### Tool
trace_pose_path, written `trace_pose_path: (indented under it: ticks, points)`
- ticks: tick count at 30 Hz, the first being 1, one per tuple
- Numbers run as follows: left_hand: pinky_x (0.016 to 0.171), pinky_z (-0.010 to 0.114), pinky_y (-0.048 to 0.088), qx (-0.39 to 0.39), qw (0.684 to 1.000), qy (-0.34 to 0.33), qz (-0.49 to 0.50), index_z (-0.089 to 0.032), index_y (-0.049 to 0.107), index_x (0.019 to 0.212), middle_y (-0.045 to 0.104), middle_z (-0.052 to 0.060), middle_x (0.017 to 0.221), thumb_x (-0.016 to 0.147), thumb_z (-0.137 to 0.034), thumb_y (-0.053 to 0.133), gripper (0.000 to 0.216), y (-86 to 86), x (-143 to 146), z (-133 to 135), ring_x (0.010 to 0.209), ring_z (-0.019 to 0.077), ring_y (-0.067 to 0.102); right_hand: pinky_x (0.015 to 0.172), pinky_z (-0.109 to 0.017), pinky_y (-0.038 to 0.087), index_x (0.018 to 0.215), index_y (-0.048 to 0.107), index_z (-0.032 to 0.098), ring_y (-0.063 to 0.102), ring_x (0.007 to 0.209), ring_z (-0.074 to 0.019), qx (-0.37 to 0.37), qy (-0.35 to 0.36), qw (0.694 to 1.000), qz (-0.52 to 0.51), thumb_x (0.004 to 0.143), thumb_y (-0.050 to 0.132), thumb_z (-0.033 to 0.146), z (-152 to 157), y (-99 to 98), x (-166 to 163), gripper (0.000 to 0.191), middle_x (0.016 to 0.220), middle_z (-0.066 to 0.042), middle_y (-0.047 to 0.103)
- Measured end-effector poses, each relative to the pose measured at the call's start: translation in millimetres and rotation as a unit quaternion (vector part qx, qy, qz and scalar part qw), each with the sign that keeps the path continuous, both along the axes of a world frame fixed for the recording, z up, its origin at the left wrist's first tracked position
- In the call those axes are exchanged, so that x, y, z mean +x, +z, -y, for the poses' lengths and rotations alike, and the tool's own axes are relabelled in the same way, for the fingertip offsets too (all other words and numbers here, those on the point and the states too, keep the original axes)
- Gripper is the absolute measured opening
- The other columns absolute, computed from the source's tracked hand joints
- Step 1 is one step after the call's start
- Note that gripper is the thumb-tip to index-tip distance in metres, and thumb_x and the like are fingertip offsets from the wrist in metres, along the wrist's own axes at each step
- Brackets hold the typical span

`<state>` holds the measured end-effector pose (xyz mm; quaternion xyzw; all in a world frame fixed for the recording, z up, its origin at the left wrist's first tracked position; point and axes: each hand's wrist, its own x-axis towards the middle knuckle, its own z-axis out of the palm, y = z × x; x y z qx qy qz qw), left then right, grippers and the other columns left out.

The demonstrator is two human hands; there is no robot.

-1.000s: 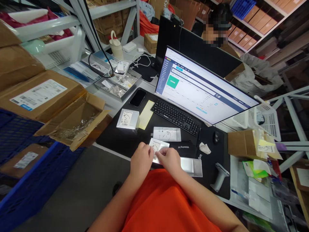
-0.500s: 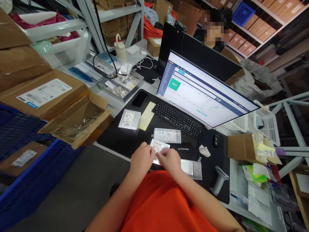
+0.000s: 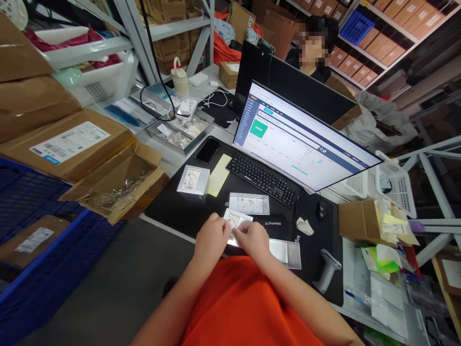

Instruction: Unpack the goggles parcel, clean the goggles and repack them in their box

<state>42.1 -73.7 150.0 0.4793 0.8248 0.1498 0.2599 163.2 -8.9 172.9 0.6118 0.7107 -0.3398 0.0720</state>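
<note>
At the near edge of the black desk mat, a small white printed box lies between my hands. My left hand is closed on its left side, fingers curled. From the right, my right hand pinches at the label on its front; the fingertips hide part of the print. Just beyond it lies a flat white and silver carton with a line drawing. Beside my right wrist is an open silver-grey carton. A similar white box stands further left on the mat.
A keyboard, a monitor, a phone and a yellow paper lie or stand beyond. To the right are a barcode scanner and a mouse. An open cardboard box juts in at left. Another person sits behind the monitors.
Both hands stay at the small white box with almost no movement. The view has shifted slightly, and the person behind the monitors has moved their head a little.
</note>
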Motion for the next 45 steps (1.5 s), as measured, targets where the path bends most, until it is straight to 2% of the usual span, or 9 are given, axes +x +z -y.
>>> trace_pose_path:
  ticks: [12, 21, 24, 26, 28, 32, 36, 40, 45]
  points:
    - [0.057, 0.030, 0.029, -0.035, 0.999, -0.015, -0.015, -0.018, 0.059, 0.068, 0.059, 0.002, 0.088, 0.099, -0.032, 0.039, 0.040, 6.7, -3.0, -3.7, 0.069, 0.0136, 0.059, 0.056, -0.027, 0.026, 0.056, 0.066, 0.024, 0.057, 0.063, -0.0156, 0.038, 0.055, 0.997, 0.048, 0.082, 0.062, 0.045, -6.8, -4.8, -3.3, 0.034, 0.064, -0.001, 0.069]
    - [0.062, 0.035, 0.043, -0.076, 0.995, -0.058, -0.026, -0.014, 0.068, 0.070, 0.067, 0.013, 0.075, 0.096, -0.048, 0.051, 0.046, 7.8, -30.3, -14.1, 0.082, 0.0326, 0.069, 0.056, -0.029, 0.022, 0.056, 0.065, 0.022, 0.060, 0.064, -0.0163, 0.066, 0.166, 0.982, 0.067, 0.083, 0.068, 0.048, -18.0, -3.3, -1.8, 0.037, 0.064, -0.003, 0.070]
    - [0.074, 0.033, 0.053, -0.019, 0.997, -0.074, 0.016, -0.015, 0.069, 0.096, 0.069, 0.011, 0.102, 0.089, -0.043, 0.064, 0.029, -5.5, -40.4, -11.3, 0.091, 0.0249, 0.069, 0.058, -0.028, 0.022, 0.065, 0.069, 0.024, 0.062, 0.067, -0.0162, 0.077, 0.189, 0.977, 0.065, 0.078, 0.075, 0.052, -10.6, -3.6, 3.1, 0.032, 0.070, -0.002, 0.073]
    - [0.083, 0.028, 0.056, 0.055, 0.991, -0.062, 0.103, -0.017, 0.056, 0.131, 0.060, 0.011, 0.131, 0.084, -0.030, 0.071, 0.051, -18.5, -41.5, -9.3, 0.098, 0.0183, 0.069, 0.058, -0.028, 0.022, 0.069, 0.070, 0.024, 0.063, 0.068, -0.0167, 0.085, 0.207, 0.972, 0.066, 0.072, 0.080, 0.056, -5.1, -4.6, 6.3, 0.034, 0.076, -0.001, 0.075]
    - [0.095, 0.030, 0.056, 0.127, 0.975, -0.054, 0.174, -0.021, 0.038, 0.150, 0.046, 0.013, 0.149, 0.082, -0.019, 0.069, 0.074, -31.2, -37.8, -7.8, 0.113, 0.0182, 0.066, 0.058, -0.029, 0.022, 0.073, 0.069, 0.023, 0.064, 0.071, -0.0177, 0.099, 0.225, 0.967, 0.068, 0.067, 0.083, 0.059, -0.6, -6.4, 8.5, 0.039, 0.082, -0.001, 0.076]
    - [0.113, 0.045, 0.047, 0.177, 0.971, -0.107, 0.119, -0.024, 0.042, 0.150, 0.040, 0.015, 0.157, 0.089, -0.020, 0.061, 0.064, -44.2, -23.6, -1.7, 0.141, 0.0288, 0.048, 0.060, -0.030, 0.026, 0.076, 0.067, 0.022, 0.065, 0.075, -0.0195, 0.121, 0.248, 0.960, 0.053, 0.068, 0.083, 0.058, 4.6, -10.5, 9.5, 0.040, 0.085, -0.002, 0.074]
    - [0.110, 0.048, 0.049, 0.182, 0.968, -0.174, -0.008, -0.025, 0.055, 0.144, 0.034, 0.014, 0.164, 0.101, -0.024, 0.041, 0.045, -44.2, -12.7, 12.2, 0.145, 0.0324, 0.044, 0.065, -0.030, 0.034, 0.082, 0.067, 0.022, 0.064, 0.081, -0.0199, 0.137, 0.249, 0.959, 0.016, 0.080, 0.075, 0.055, 10.6, -13.5, 13.8, 0.034, 0.089, -0.004, 0.072]
    - [0.106, 0.047, 0.052, 0.165, 0.966, -0.191, -0.061, -0.017, 0.045, 0.152, 0.028, 0.016, 0.167, 0.104, -0.031, 0.032, 0.051, -44.6, -11.2, 20.5, 0.141, 0.0331, 0.048, 0.075, -0.030, 0.043, 0.088, 0.067, 0.021, 0.062, 0.091, -0.0205, 0.161, 0.252, 0.948, -0.105, 0.089, 0.070, 0.037, 24.1, -17.1, 33.3, 0.017, 0.093, -0.005, 0.069]
    - [0.106, 0.044, 0.053, 0.115, 0.973, -0.192, -0.062, -0.007, 0.029, 0.158, 0.029, 0.018, 0.166, 0.102, -0.040, 0.035, 0.065, -43.2, -21.6, 12.7, 0.140, 0.0329, 0.049, 0.080, -0.030, 0.049, 0.095, 0.067, 0.023, 0.062, 0.092, -0.0191, 0.156, 0.134, 0.957, -0.206, 0.086, 0.066, 0.017, 37.6, -25.1, 87.6, 0.011, 0.096, -0.004, 0.066]
